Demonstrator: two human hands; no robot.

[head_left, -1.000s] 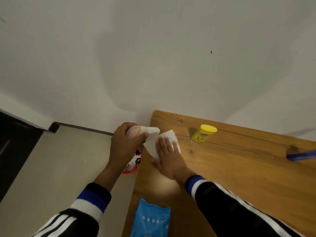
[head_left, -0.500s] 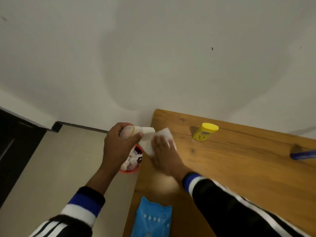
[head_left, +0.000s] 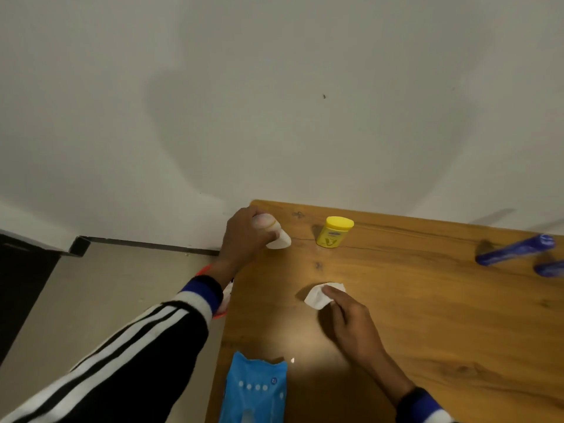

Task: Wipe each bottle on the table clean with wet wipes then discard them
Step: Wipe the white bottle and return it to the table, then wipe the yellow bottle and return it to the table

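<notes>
My left hand (head_left: 244, 236) grips a small white bottle (head_left: 276, 235) with a pinkish cap, holding it at the far left corner of the wooden table (head_left: 427, 315), its base touching or just above the wood. My right hand (head_left: 351, 319) rests on the table nearer me, fingers pinching a crumpled white wet wipe (head_left: 320, 296). A yellow jar (head_left: 334, 232) with a yellow lid stands just right of the white bottle. Two blue bottles (head_left: 515, 250) lie at the right edge of view.
A blue pack of wet wipes (head_left: 254, 389) lies at the table's near left edge. A red bin (head_left: 221, 300) holding used wipes sits on the floor beside the table, mostly hidden by my left sleeve. A white wall runs behind the table.
My right hand has pulled the wipe off the white bottle and drawn back toward me onto the table. My left hand has carried the bottle from over the bin to the table corner.
</notes>
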